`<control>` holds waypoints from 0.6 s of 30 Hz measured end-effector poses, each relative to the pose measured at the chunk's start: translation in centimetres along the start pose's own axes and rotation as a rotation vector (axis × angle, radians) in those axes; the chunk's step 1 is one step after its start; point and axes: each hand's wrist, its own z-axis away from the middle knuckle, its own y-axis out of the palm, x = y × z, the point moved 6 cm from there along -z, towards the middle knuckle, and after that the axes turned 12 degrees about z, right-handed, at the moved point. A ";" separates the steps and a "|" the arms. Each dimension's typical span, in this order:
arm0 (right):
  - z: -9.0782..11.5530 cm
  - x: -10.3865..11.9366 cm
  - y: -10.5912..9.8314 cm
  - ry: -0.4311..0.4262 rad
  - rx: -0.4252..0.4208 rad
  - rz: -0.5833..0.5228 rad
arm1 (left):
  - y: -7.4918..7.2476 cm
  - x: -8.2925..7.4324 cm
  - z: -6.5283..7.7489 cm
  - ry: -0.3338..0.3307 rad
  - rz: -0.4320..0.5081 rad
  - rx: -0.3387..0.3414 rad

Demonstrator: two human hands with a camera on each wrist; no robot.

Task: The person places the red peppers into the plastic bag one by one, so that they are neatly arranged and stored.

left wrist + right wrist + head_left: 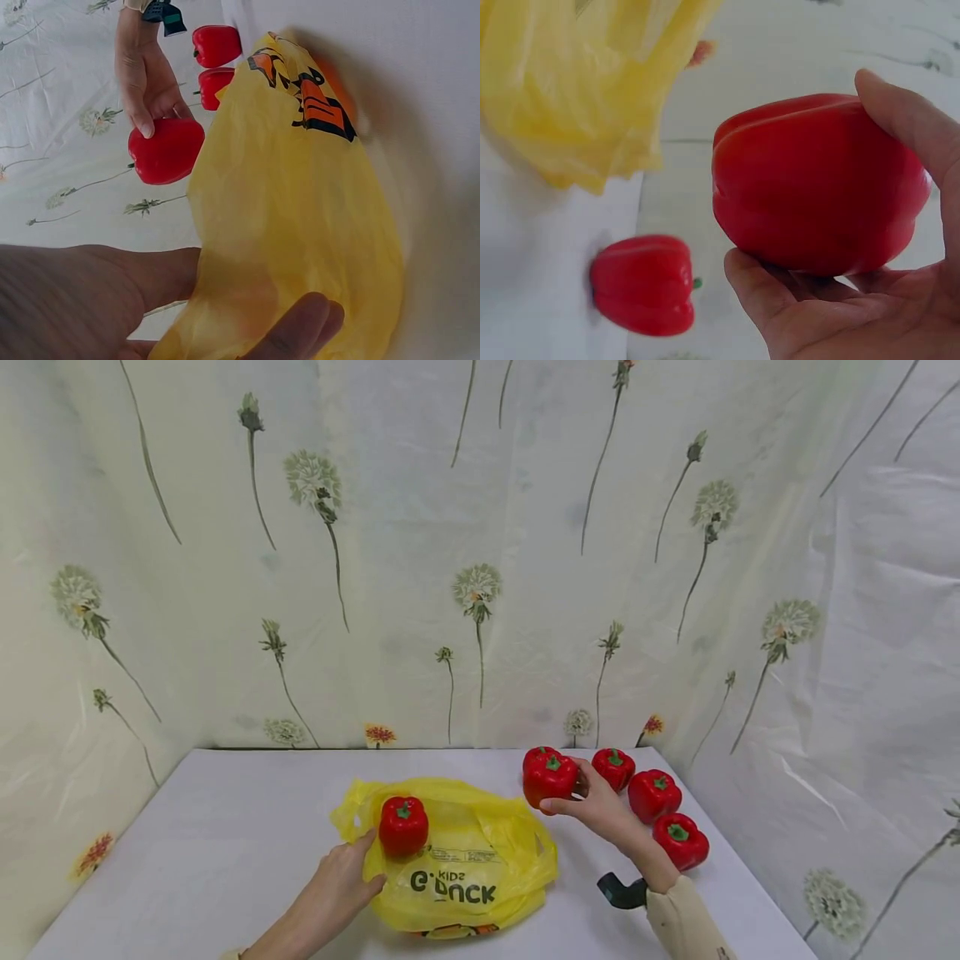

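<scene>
On the white table point(240, 835) we had a thin yellow bag point(487, 827), with a red pepper point(403, 835) by its left side. We couldn't tell if that one sat on the bag or just inside it. Near the bag's right side, we held another pepper point(543, 785) up in the air. Our right grip point(603, 814) was curled around it, thumb on one side and fingers on the other. We guessed it was light and firm, but its shiny skin might slip, so its fat middle looked best to hold. The bag seemed floppy and easy to rip, so we thought its edge needed a soft pinch. Our left grip point(341, 877) pinched the bag's left side. Our right arm reached forward and leaned left; our left arm reached forward and leaned right. More peppers point(651, 797) sat beside our right arm.
</scene>
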 end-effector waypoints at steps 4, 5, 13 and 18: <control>-0.1 1.2 1.0 -0.033 0.020 -0.023 | 0.0 0.0 0.0 0.015 0.006 0.001; -0.1 1.4 1.2 -0.040 0.024 -0.029 | 0.0 -0.1 0.1 0.017 0.010 0.001; -0.3 3.5 2.9 -0.074 0.057 -0.083 | 0.0 -0.1 0.1 0.030 0.015 -0.003; -0.3 5.2 4.5 -0.121 0.103 -0.124 | 0.0 0.0 0.0 0.004 0.014 0.007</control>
